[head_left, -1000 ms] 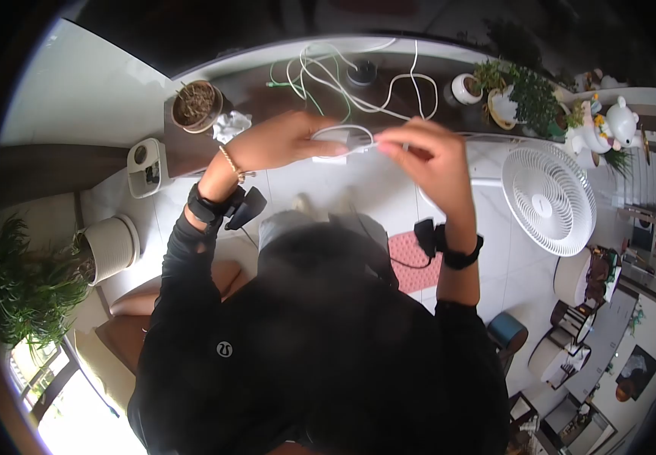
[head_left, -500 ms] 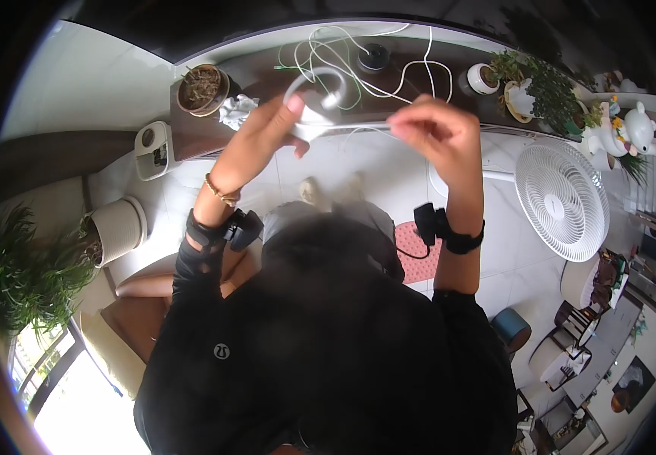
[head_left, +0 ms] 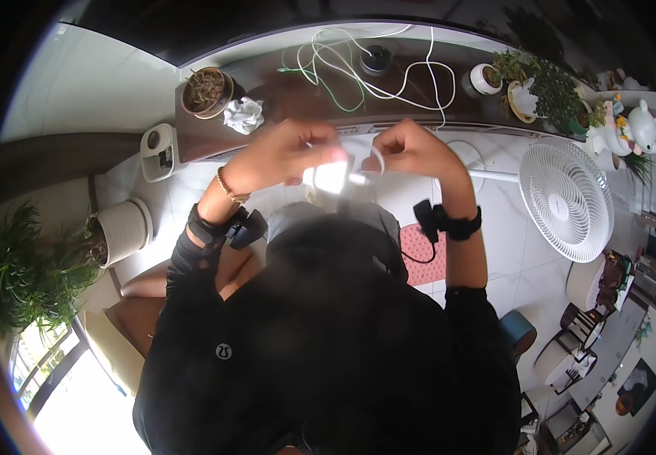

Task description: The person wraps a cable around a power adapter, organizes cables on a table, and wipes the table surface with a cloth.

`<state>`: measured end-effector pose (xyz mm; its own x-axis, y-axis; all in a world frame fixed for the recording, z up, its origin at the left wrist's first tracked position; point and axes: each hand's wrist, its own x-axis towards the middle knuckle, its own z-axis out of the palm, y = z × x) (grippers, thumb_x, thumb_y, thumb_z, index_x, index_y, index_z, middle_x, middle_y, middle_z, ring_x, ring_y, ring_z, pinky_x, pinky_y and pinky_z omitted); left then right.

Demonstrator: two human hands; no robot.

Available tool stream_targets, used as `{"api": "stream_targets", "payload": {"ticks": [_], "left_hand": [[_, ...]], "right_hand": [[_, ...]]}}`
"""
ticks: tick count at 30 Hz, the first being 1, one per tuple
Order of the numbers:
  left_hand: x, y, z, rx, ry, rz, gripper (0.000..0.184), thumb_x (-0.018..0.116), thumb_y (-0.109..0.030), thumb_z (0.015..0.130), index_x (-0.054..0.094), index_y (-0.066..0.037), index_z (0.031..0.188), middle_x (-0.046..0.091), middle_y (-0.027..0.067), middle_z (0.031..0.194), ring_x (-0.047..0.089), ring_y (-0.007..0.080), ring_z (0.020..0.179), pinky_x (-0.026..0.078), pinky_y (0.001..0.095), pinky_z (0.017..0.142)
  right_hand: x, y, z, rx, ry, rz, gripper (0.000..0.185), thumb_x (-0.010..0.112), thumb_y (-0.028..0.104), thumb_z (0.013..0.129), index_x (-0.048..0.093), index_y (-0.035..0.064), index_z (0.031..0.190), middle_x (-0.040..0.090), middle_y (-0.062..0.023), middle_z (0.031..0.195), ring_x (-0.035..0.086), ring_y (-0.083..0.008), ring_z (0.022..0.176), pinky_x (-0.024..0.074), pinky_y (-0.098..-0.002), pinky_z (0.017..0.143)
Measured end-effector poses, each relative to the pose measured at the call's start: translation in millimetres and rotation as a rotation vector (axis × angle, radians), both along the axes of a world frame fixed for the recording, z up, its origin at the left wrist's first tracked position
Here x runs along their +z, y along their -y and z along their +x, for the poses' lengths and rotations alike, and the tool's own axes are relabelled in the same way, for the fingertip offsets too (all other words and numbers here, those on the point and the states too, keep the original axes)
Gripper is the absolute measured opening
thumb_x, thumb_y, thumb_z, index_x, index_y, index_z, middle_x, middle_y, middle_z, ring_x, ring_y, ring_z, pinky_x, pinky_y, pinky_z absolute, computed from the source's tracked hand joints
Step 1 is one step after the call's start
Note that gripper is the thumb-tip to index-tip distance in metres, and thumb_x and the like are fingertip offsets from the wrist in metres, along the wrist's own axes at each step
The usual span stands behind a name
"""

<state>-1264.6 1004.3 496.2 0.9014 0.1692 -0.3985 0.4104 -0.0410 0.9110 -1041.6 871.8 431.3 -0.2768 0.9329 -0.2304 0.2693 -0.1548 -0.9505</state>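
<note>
My left hand [head_left: 294, 155] is closed on a bright white block that looks like a charger [head_left: 331, 176]; glare washes out its detail. A white cable [head_left: 379, 159] curves beside it, with a pale plug end [head_left: 359, 180] between my hands. My right hand [head_left: 413, 157] pinches the cable, fingers curled, a short way to the right of the charger. Both hands are in front of the dark cabinet's near edge, above my lap. Motion blurs the charger and cable, so how the cable passes around the block cannot be made out.
On the dark cabinet [head_left: 267, 80] lie tangled white cables [head_left: 411, 91], a thin green cable [head_left: 343, 108], a round black device [head_left: 376, 59], crumpled white paper [head_left: 244, 115] and a potted plant [head_left: 206, 92]. A white fan [head_left: 565, 199] stands right; a pink mat [head_left: 423, 258] lies below.
Both hands have come down toward my body. My right hand has moved left, nearer the charger, and the straight stretch of cable between the hands is now a short curve.
</note>
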Motion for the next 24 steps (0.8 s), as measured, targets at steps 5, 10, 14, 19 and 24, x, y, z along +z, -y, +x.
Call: {"api": "stream_targets", "payload": {"ticks": [5, 10, 14, 19, 24], "left_hand": [[8.4, 14.9, 9.0, -0.218, -0.144, 0.341, 0.050, 0.076, -0.044, 0.073, 0.064, 0.004, 0.077, 0.055, 0.0075, 0.051, 0.059, 0.0145, 0.044, 0.045, 0.0249, 0.045], [-17.5, 19.6, 13.7, 0.035, -0.156, 0.482, 0.049, 0.079, -0.040, 0.072, 0.062, 0.005, 0.077, 0.058, 0.0086, 0.059, 0.057, 0.0147, 0.042, 0.043, 0.0254, 0.043], [-45.4, 2.2, 12.3, 0.185, -0.095, 0.215, 0.040, 0.076, -0.033, 0.078, 0.064, 0.004, 0.089, 0.061, 0.0062, 0.066, 0.058, 0.0110, 0.047, 0.044, 0.0228, 0.042], [-68.3, -1.4, 5.6, 0.326, 0.076, -0.287, 0.053, 0.077, -0.029, 0.079, 0.059, 0.012, 0.107, 0.066, 0.0098, 0.081, 0.065, 0.0136, 0.071, 0.054, 0.0219, 0.061], [-54.8, 5.6, 11.6, 0.304, 0.076, -0.206, 0.035, 0.067, -0.013, 0.086, 0.059, 0.007, 0.114, 0.066, 0.0080, 0.084, 0.065, 0.0132, 0.074, 0.056, 0.0265, 0.072]], "right_hand": [[22.3, -13.0, 3.8, 0.083, 0.056, -0.118, 0.020, 0.070, 0.018, 0.082, 0.069, -0.0015, 0.083, 0.062, -0.0018, 0.065, 0.053, -0.0062, 0.056, 0.0431, -0.0207, 0.055], [42.0, -12.2, -23.1, -0.197, -0.010, -0.155, 0.021, 0.066, 0.017, 0.086, 0.068, -0.0035, 0.089, 0.065, -0.0052, 0.070, 0.058, -0.0075, 0.060, 0.0477, -0.0203, 0.057], [32.4, 5.2, -49.3, -0.539, -0.104, 0.072, 0.021, 0.062, 0.011, 0.087, 0.066, -0.0064, 0.099, 0.068, -0.0115, 0.075, 0.066, -0.0123, 0.067, 0.0530, -0.0242, 0.063], [30.3, 15.9, -83.5, -0.851, 0.098, 0.361, 0.018, 0.064, 0.007, 0.085, 0.067, -0.0019, 0.100, 0.069, -0.0157, 0.085, 0.069, -0.0200, 0.071, 0.0538, -0.0263, 0.064], [29.9, 18.6, -90.6, -0.914, 0.329, 0.520, 0.021, 0.066, 0.005, 0.082, 0.066, 0.0005, 0.103, 0.067, -0.0121, 0.080, 0.066, -0.0208, 0.065, 0.0526, -0.0272, 0.061]]}}
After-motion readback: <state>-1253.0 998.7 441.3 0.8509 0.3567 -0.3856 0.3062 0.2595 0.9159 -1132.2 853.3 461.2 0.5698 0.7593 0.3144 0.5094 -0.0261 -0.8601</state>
